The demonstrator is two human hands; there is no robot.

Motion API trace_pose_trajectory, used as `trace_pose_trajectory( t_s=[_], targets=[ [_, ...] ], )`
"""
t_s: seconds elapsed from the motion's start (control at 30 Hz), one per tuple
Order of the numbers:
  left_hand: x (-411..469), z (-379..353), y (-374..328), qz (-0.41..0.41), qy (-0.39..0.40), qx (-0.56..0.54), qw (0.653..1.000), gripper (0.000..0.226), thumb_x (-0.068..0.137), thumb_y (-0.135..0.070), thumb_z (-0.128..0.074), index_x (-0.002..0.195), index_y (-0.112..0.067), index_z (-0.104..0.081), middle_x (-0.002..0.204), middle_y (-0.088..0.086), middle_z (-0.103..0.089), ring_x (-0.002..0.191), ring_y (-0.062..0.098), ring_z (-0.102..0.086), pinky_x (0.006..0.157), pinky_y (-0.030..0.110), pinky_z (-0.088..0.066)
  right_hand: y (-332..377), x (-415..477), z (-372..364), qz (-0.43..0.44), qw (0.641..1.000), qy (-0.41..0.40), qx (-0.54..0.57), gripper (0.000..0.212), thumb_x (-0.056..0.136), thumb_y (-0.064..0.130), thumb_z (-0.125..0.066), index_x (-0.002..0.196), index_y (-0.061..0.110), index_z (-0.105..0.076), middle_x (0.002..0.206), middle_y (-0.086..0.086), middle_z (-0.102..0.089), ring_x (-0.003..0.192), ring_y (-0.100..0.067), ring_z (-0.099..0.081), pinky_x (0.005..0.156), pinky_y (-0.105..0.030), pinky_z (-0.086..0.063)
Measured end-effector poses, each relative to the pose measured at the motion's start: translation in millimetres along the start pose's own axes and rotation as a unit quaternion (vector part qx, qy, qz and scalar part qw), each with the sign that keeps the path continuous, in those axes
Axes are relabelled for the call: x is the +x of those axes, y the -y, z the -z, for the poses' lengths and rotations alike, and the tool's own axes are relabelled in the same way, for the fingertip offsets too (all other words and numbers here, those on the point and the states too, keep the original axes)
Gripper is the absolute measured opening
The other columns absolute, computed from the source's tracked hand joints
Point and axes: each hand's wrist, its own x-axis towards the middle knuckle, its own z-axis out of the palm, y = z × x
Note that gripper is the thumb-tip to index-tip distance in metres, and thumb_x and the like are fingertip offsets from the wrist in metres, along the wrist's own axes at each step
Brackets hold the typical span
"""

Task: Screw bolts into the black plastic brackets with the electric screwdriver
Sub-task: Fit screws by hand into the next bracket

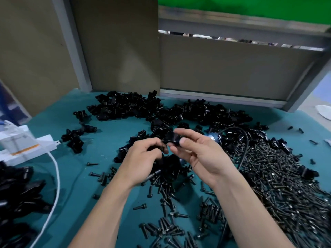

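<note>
Hands meet above the middle of the bench (75,176), forearms bare. The right hand (202,154) pinches a black bracket (172,138) between thumb and forefinger, the other fingers loosely bent beneath it. The left hand (143,154) is curled close, its fingertips drawn together on a small dark piece (158,148) right at the bracket's left end; we cannot tell whether that piece is a bolt. The bracket looks like smooth moulded plastic, glossy at the edges and blurred in outline.

Behind the hands we see a heap of brackets (129,106) of the same angular, shiny kind spread along the back of the bench, and a second heap (18,194) at the lower left. Bolts (279,179) lie in a wide, dull-metal drift to the right and scatter under the forearms: slim shanks with round flanged heads. The screwdriver (213,137) lies just beyond the right hand, mostly hidden; we make out a blue-banded round end and a black rubbery cable (246,145) arcing from it over the bolts. The bench top is a matte teal mat. A white cable (56,176) curves away from a white box (26,145) at the left. Flat brown cardboard panels (116,42) stand behind.
</note>
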Motion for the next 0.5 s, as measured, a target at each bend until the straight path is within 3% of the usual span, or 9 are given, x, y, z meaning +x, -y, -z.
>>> trace_pose_trajectory(
  t_s=[0.1, 0.17, 0.27, 0.33, 0.4, 0.5],
  targets=[
    [-1, -4, -5, -0.001, 0.016, -0.016, 1.000, 0.018, 0.075, -0.022, -0.056, 0.085, -0.020, -0.071, 0.082, -0.006, -0.065, 0.082, 0.016, -0.061, 0.085, 0.045, -0.046, -3, -1, 0, 0.017, 0.999, 0.006, -0.028, 0.020, 0.103, 0.004, -0.058, 0.113, 0.006, -0.074, 0.086, -0.015, -0.076, 0.083, -0.024, -0.076, 0.071, -0.026, -0.061],
    [-3, -7, -8, -0.003, 0.024, -0.035, 0.999, 0.019, 0.077, -0.018, -0.056, 0.082, -0.024, -0.074, 0.089, -0.002, -0.069, 0.088, 0.016, -0.066, 0.086, 0.040, -0.049, -5, 0, 0, 0.049, 0.991, -0.016, -0.121, 0.018, 0.103, 0.011, -0.060, 0.108, 0.015, -0.077, 0.079, -0.011, -0.075, 0.072, -0.019, -0.071, 0.064, -0.024, -0.056],
    [-5, -9, -9, -0.003, 0.011, -0.077, 0.997, 0.017, 0.078, -0.011, -0.056, 0.075, -0.019, -0.070, 0.079, -0.004, -0.066, 0.076, 0.010, -0.063, 0.076, 0.031, -0.046, -3, 0, 0, 0.082, 0.965, -0.019, -0.247, 0.018, 0.090, 0.008, -0.075, 0.102, 0.020, -0.079, 0.077, -0.008, -0.077, 0.065, -0.020, -0.068, 0.062, -0.025, -0.055],
    [-5, -9, -8, 0.011, 0.001, -0.099, 0.995, 0.013, 0.074, -0.013, -0.058, 0.079, -0.009, -0.069, 0.076, 0.007, -0.065, 0.075, 0.017, -0.061, 0.075, 0.039, -0.050, -2, -1, -1, 0.080, 0.953, -0.005, -0.291, 0.027, 0.080, 0.003, -0.079, 0.099, 0.022, -0.079, 0.085, -0.004, -0.079, 0.068, -0.025, -0.073, 0.067, -0.031, -0.062],
    [-5, -9, -8, 0.010, 0.006, -0.080, 0.997, 0.015, 0.074, -0.016, -0.059, 0.081, -0.011, -0.072, 0.082, 0.014, -0.069, 0.078, 0.023, -0.065, 0.082, 0.050, -0.053, -2, -2, -2, 0.084, 0.945, -0.008, -0.317, 0.027, 0.081, 0.004, -0.080, 0.100, 0.024, -0.078, 0.086, -0.002, -0.080, 0.069, -0.026, -0.074, 0.069, -0.035, -0.063],
    [-6, -12, -9, -0.022, -0.013, 0.012, 1.000, 0.019, 0.079, -0.021, -0.061, 0.086, -0.026, -0.077, 0.091, 0.000, -0.068, 0.084, 0.019, -0.066, 0.083, 0.046, -0.054, -1, -3, 0, 0.091, 0.930, -0.039, -0.355, 0.029, 0.088, 0.023, -0.080, 0.116, 0.031, -0.072, 0.075, -0.005, -0.077, 0.063, -0.021, -0.070, 0.069, -0.037, -0.062]
  ],
)
